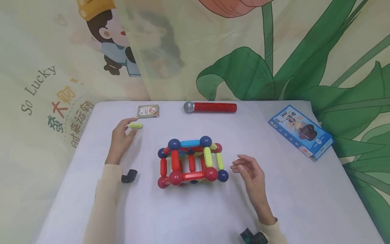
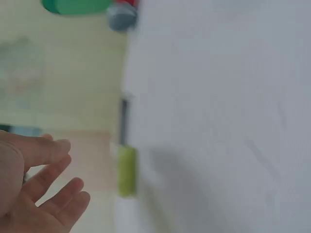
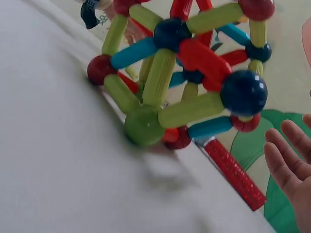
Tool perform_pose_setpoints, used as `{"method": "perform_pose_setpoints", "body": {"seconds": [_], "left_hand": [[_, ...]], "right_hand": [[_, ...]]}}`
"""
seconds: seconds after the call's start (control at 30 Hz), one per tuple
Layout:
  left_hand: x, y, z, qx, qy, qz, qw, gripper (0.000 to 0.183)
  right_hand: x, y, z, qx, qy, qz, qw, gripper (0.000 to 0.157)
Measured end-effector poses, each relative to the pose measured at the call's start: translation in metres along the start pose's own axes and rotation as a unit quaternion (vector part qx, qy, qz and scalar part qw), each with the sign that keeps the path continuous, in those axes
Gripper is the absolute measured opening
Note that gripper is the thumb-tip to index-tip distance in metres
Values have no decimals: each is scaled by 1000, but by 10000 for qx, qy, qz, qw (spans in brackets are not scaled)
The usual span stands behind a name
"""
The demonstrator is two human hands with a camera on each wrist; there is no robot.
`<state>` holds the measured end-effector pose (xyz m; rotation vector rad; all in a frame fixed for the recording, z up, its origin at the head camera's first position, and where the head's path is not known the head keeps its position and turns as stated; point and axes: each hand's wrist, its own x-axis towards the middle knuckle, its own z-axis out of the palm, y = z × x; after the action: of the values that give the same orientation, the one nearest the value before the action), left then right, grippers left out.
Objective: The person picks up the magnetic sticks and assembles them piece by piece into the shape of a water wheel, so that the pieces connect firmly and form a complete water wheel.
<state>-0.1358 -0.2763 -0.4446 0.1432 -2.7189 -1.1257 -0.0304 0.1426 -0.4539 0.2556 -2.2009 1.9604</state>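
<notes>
A box-shaped frame of magnetic rods and balls (image 1: pixel 193 176), in red, blue and yellow-green, stands mid-table. To its right is my right hand (image 1: pixel 251 179), fingers loosely bent, touching nothing. The right wrist view shows the frame (image 3: pixel 191 111) close up, with a green ball at one lower corner and the hand apart from it. At the far left, my left hand (image 1: pixel 121 141) hovers by a yellow-green magnetic rod (image 1: pixel 135 125), thumb and fingers spread beside it. From the left wrist, a gap appears between the fingertips and that rod (image 2: pixel 127 171).
Behind the left hand lies a small flat card box (image 1: pixel 148 111). A red microphone (image 1: pixel 214 107) lies along the back edge. The blue printed box (image 1: pixel 301 132) sits at the right rear. A patterned curtain (image 1: pixel 170 51) hangs behind the white table (image 1: pixel 189 217).
</notes>
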Motion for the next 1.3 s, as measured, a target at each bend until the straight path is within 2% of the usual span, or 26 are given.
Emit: {"method": "perform_pose_setpoints", "body": {"seconds": [0.07, 0.17, 0.27, 0.37, 0.47, 0.57, 0.63, 0.7, 0.77, 0.83, 0.93, 1.07, 1.2, 1.3], "left_hand": [[14, -15, 5, 152, -402, -449, 9981, 46], [27, -28, 11, 380, -698, -785, 9937, 43], [29, -31, 17, 455, -705, -744, 9937, 36], [21, -22, 19, 302, -483, -482, 9972, 31], [5, 5, 17, -70, -225, 28, 9997, 31], [-17, 48, 10, -517, 11, 842, 9951, 31], [-31, 78, 6, -805, 6, 1387, 9871, 33], [-42, 105, 3, -1137, -153, 1870, 9756, 35], [-50, 126, 3, -1439, -408, 2206, 9638, 38], [-57, 143, 5, -1721, -716, 2395, 9528, 41], [-62, 160, 10, -1942, -1091, 2600, 9396, 43], [-65, 178, 16, -1819, -1365, 2934, 9285, 40], [-66, 188, 21, -1831, -1473, 3106, 9210, 39], [-66, 186, 24, -1843, -1349, 3084, 9234, 42]], "right_hand": [[1, 6, -2, -28, 127, 186, 9997, 28], [2, 13, -5, -48, 243, 407, 9989, 28], [3, 16, -6, -80, 327, 500, 9982, 27], [7, 14, -7, -117, 370, 451, 9982, 26], [13, 9, -8, -144, 368, 162, 9991, 26], [23, -3, -8, -181, 286, -340, 9988, 27], [32, -14, -6, -131, 228, -666, 9974, 28], [40, -27, -1, -9, 121, -912, 9958, 29], [48, -40, 7, 134, -67, -1095, 9939, 31], [55, -52, 16, 317, -361, -1162, 9921, 33], [61, -67, 29, 190, -928, -1266, 9874, 37], [66, -80, 42, -306, -1446, -1540, 9770, 40], [66, -82, 46, -468, -1354, -1745, 9742, 35], [60, -75, 42, -224, -1124, -1569, 9809, 32]]}}
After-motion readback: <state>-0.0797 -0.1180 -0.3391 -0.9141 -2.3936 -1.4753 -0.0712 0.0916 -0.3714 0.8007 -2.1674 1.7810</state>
